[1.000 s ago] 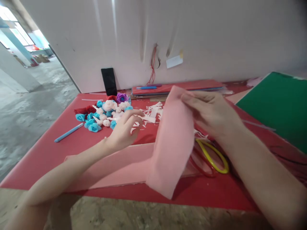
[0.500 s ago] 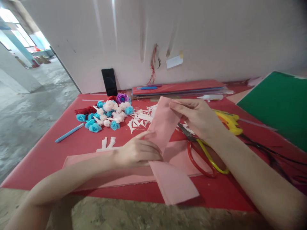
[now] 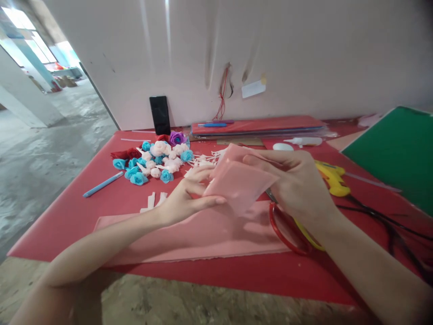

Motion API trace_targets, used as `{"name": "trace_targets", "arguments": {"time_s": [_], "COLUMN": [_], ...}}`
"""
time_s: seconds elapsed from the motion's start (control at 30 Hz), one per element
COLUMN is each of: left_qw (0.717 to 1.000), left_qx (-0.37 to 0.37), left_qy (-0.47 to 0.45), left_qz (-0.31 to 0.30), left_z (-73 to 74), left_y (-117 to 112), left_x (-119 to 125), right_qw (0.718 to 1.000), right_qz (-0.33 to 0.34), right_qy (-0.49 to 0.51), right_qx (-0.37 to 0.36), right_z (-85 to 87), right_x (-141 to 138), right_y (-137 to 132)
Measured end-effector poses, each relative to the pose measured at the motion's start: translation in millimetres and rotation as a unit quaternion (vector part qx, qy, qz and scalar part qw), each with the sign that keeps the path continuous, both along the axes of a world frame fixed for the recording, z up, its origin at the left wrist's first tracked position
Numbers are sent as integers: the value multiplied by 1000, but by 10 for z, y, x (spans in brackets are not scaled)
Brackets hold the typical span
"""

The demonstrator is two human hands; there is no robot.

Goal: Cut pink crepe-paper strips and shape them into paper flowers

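Note:
Both hands hold a folded strip of pink crepe paper (image 3: 240, 183) in the air over the table. My left hand (image 3: 189, 196) pinches its left edge, thumb in front and fingers behind. At the upper right corner, my right hand (image 3: 291, 176) grips the paper between thumb and fingers. Below lies a larger pink paper sheet (image 3: 176, 239), flat along the near side of the table. Scissors with red and yellow handles (image 3: 287, 232) rest beneath my right hand, their blades mostly hidden. White paper scraps (image 3: 203, 162) lie behind the held paper.
Paper roses (image 3: 155, 155) in blue, pink, red and purple cluster left of centre. A blue pen (image 3: 103, 184) lies near them. A phone (image 3: 160, 115) leans on the wall. To the right are a yellow glue gun (image 3: 333, 178) with cables, a white bottle (image 3: 306, 141) and a green sheet (image 3: 389, 153).
The pink strip, earlier stretched lengthwise with its end hanging down, is now doubled over into a short folded piece. My left hand has shifted up and turned, thumb now in front.

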State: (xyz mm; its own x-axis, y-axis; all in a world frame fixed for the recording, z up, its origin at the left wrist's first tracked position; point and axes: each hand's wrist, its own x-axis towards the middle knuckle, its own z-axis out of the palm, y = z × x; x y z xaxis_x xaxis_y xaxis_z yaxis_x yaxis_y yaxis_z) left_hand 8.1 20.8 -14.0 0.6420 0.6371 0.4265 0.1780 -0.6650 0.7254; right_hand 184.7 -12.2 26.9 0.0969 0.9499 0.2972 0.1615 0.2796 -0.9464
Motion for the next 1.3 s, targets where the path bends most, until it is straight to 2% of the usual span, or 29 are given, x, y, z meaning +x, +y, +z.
{"name": "trace_targets", "arguments": {"time_s": [0.1, 0.23, 0.37, 0.6, 0.8, 1.0, 1.3], "left_qw": [994, 989, 986, 982, 979, 973, 969], "left_qx": [-65, -109, -125, -151, -162, -191, -201], "left_qy": [-70, -92, -111, -111, -122, -118, -130], "left_qz": [-44, -34, -13, -6, 15, 47, 56], "left_z": [13, 2, 3, -7, -19, -7, -10], "left_y": [-19, -38, -52, -55, -48, -57, -61], "left_x": [29, 46, 51, 54, 53, 60, 55], "right_qw": [1000, 1000, 998, 998, 998, 996, 988], "right_qz": [4, 20, 30, 41, 28, 64, -27], "right_qy": [3, -7, -27, -31, -46, -58, -144], "right_qx": [10, 20, 40, 31, 33, 35, 40], "right_z": [1, -29, -70, -55, -48, -27, -83], "right_x": [-9, -17, -8, -11, -12, -17, -51], "right_y": [-15, -23, -16, -2, -9, -29, -67]}}
